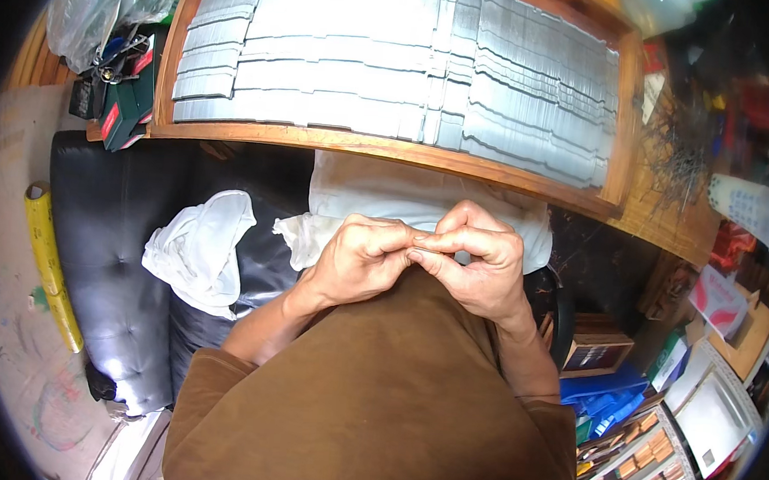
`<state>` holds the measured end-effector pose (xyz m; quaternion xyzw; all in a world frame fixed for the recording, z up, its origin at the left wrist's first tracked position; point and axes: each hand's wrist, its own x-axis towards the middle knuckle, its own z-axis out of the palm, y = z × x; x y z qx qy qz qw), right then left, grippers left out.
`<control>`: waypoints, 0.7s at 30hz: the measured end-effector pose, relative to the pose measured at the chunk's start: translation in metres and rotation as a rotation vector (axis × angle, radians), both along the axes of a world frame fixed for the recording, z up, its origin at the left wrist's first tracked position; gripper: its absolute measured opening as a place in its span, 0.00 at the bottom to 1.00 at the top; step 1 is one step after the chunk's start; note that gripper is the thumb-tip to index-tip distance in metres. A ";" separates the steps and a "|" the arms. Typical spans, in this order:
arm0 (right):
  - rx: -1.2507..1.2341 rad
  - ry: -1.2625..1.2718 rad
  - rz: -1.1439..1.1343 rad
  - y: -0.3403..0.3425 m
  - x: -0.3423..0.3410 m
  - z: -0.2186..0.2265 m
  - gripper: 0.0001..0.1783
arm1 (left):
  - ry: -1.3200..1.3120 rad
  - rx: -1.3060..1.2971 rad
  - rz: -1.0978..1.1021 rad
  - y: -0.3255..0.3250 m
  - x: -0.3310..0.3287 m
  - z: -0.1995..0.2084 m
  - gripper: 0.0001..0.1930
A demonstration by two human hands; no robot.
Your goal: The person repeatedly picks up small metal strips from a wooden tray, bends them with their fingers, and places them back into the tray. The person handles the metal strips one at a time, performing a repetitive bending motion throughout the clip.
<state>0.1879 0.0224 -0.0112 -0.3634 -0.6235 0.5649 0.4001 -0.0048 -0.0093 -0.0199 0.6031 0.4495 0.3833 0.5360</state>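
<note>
Close together in front of my brown shirt (375, 398), both hands meet at the fingertips. The fingers of my left hand (362, 254) are curled in, thumb and forefinger pinched. Opposite it, my right hand (480, 259) pinches too, its fingertips touching those of the left. Whatever lies between them, if anything, is hidden or too small to make out. A white cloth (379, 187) is spread just beyond the hands. Farther off stands a wooden tray (390, 152) filled with rows of thin silvery metal strips (343, 61).
A crumpled white cloth (199, 251) lies on the black padded seat (109, 214) at left. Beside the seat stands a yellow tube (52, 272). Thin wires (680, 161) are heaped on the table at right. A blue bag (604, 399) and a slotted rack (652, 472) sit lower right.
</note>
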 end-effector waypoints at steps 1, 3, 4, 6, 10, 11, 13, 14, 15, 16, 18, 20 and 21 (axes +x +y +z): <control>0.009 -0.003 -0.003 0.000 0.000 0.000 0.09 | 0.008 -0.002 -0.006 0.000 0.000 0.000 0.13; 0.026 -0.009 -0.004 0.000 0.000 -0.001 0.09 | 0.020 0.012 -0.005 0.001 -0.001 0.000 0.13; 0.031 -0.003 -0.004 0.000 0.000 -0.001 0.09 | 0.024 0.027 0.000 0.001 -0.001 -0.001 0.14; 0.042 0.011 -0.004 0.001 -0.001 -0.002 0.09 | 0.029 0.077 0.008 0.002 -0.002 -0.002 0.14; 0.067 -0.015 -0.052 -0.003 -0.004 -0.001 0.10 | 0.033 0.125 0.012 0.006 -0.003 0.000 0.13; 0.065 -0.014 -0.053 -0.003 -0.004 -0.001 0.11 | 0.034 0.113 0.010 0.006 -0.003 0.001 0.13; 0.054 -0.020 -0.054 -0.003 -0.003 -0.001 0.11 | 0.050 0.102 -0.005 0.006 -0.004 0.002 0.12; 0.046 -0.029 -0.053 -0.003 -0.003 0.000 0.11 | 0.059 0.097 -0.013 0.006 -0.004 0.002 0.12; 0.038 -0.036 -0.053 -0.003 -0.003 0.000 0.11 | 0.063 0.099 -0.009 0.005 -0.004 0.002 0.12; 0.035 -0.040 -0.054 -0.003 -0.003 0.001 0.10 | 0.067 0.101 -0.005 0.005 -0.004 0.000 0.12; 0.029 -0.046 -0.057 -0.004 -0.002 0.001 0.10 | 0.071 0.098 -0.001 0.004 -0.003 0.001 0.11; 0.031 -0.042 -0.062 -0.004 -0.002 0.001 0.10 | 0.071 0.088 0.003 0.005 -0.002 0.004 0.11; 0.031 -0.041 -0.064 -0.004 -0.002 0.000 0.09 | 0.074 0.086 0.004 0.005 -0.002 0.004 0.11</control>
